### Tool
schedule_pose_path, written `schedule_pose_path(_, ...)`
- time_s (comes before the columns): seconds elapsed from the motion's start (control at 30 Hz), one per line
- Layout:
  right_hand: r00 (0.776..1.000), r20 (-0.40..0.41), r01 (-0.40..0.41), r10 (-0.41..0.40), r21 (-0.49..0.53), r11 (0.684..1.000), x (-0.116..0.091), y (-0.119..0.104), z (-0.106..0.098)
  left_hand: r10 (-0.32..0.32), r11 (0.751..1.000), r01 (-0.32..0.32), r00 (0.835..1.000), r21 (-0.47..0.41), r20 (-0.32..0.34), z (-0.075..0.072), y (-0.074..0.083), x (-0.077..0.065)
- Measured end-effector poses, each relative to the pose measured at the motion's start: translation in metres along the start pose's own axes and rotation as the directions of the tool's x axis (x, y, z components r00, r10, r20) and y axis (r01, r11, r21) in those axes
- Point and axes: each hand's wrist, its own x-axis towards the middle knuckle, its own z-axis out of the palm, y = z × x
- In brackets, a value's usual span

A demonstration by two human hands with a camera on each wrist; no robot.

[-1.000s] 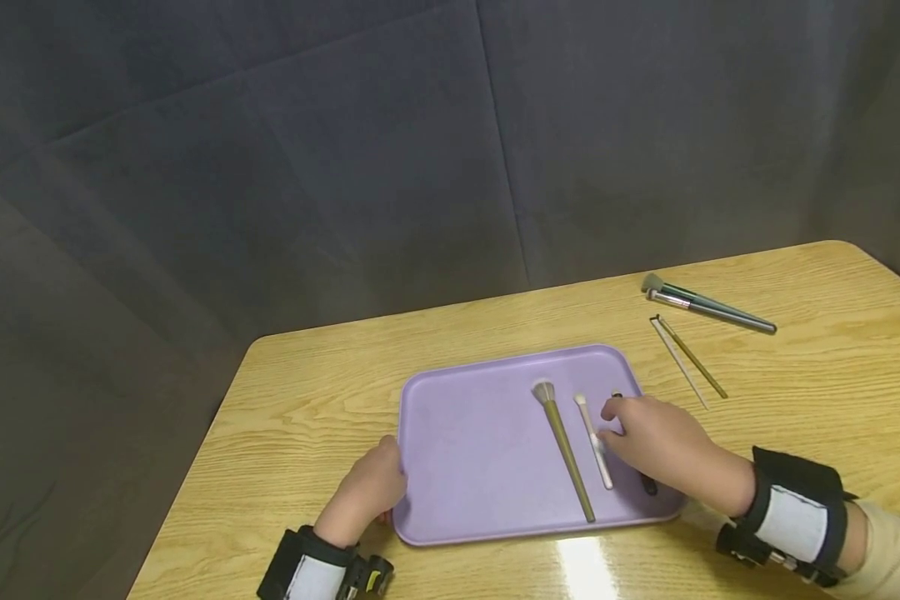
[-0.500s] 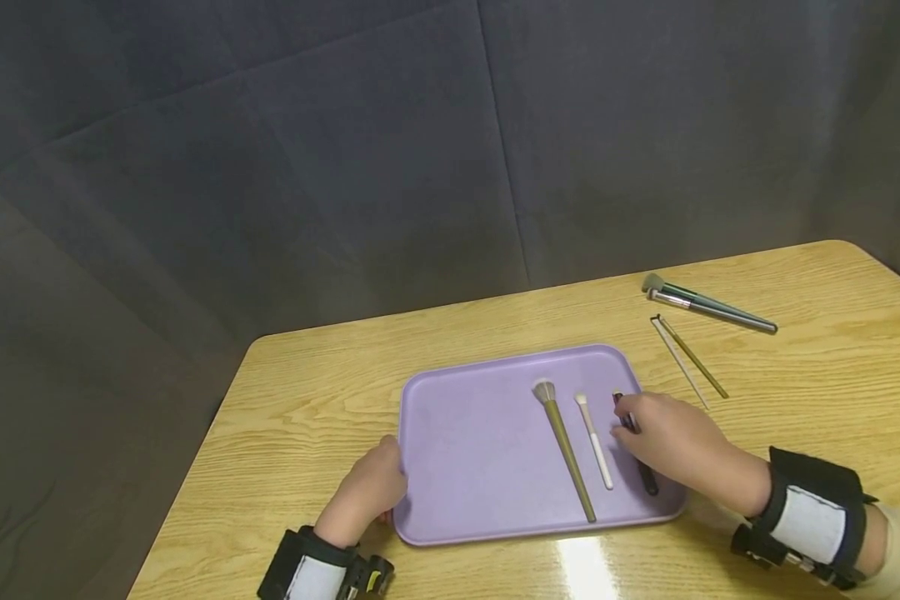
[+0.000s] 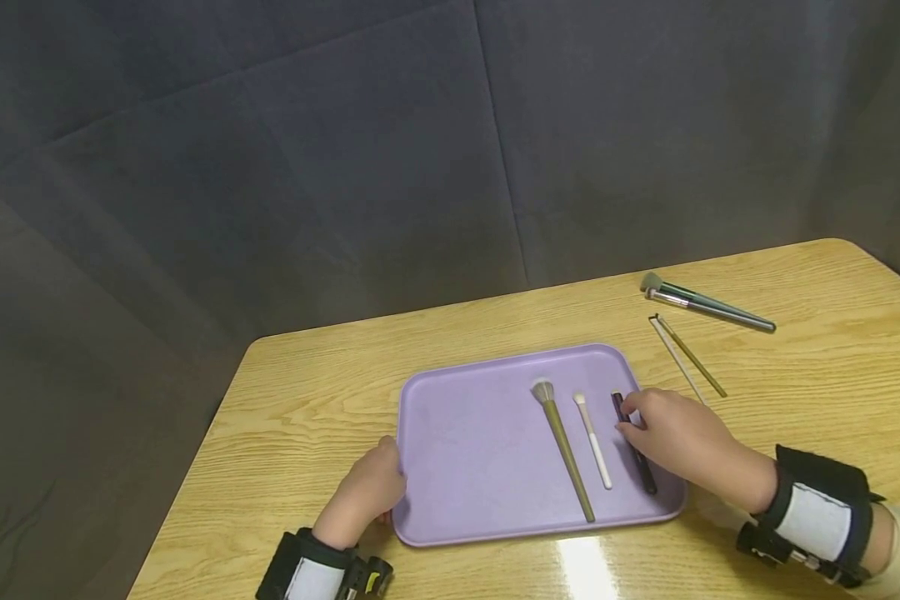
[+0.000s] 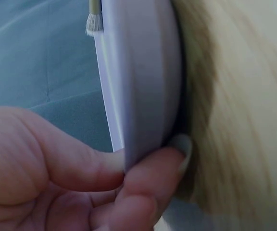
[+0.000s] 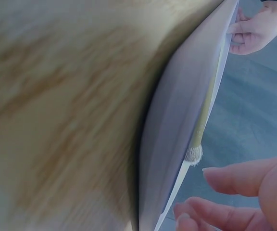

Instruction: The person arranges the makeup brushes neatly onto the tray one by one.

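A lilac tray (image 3: 465,450) lies on the table. My left hand (image 3: 371,483) pinches its left edge between thumb and fingers, as the left wrist view of the tray's rim (image 4: 148,72) confirms. On the tray's right half lie a makeup brush with an olive handle (image 3: 567,458), a smaller white makeup brush (image 3: 594,442) and a dark slender stick (image 3: 643,471) with a light tip. Above the dark stick hovers my right hand (image 3: 678,433), partly covering its middle. The right wrist view has the thumb and fingers (image 5: 234,178) spread apart with nothing between them.
Right of the tray, a thin white stick (image 3: 675,354) and a thin olive one (image 3: 693,358) lie on the wooden table (image 3: 315,383). Farther back are two makeup brushes, one green (image 3: 690,296) and one grey (image 3: 727,314). A dark cloth (image 3: 390,167) hangs behind the table.
My right hand has moved slightly to the right, away from the white brush, and more of the dark stick now shows. The left hand has stayed at the tray's edge.
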Motion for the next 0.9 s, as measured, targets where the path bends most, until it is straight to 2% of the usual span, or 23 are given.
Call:
schedule_pose_path(0.17, 1.000, -0.015, 0.004, -0.004, -0.016, 1.000, 0.000, 0.001, 0.000, -0.001, 1.000, 0.001, 1.000, -0.003, -0.001, 0.000, 0.000, 0.000)
schedule_pose_path(0.43, 0.996, -0.082, 0.038, -0.040, -0.037, 0.999, 0.003, 0.008, 0.002, 0.001, 1.000, -0.001, 1.000, 0.009, -0.008, 0.000, 0.000, 0.001)
schedule_pose_path(0.9, 0.977, -0.177, 0.113, -0.120, -0.050, 0.992, 0.007, 0.024, 0.001, 0.005, 1.000, -0.005, 1.000, 0.005, 0.002, 0.000, 0.001, 0.000)
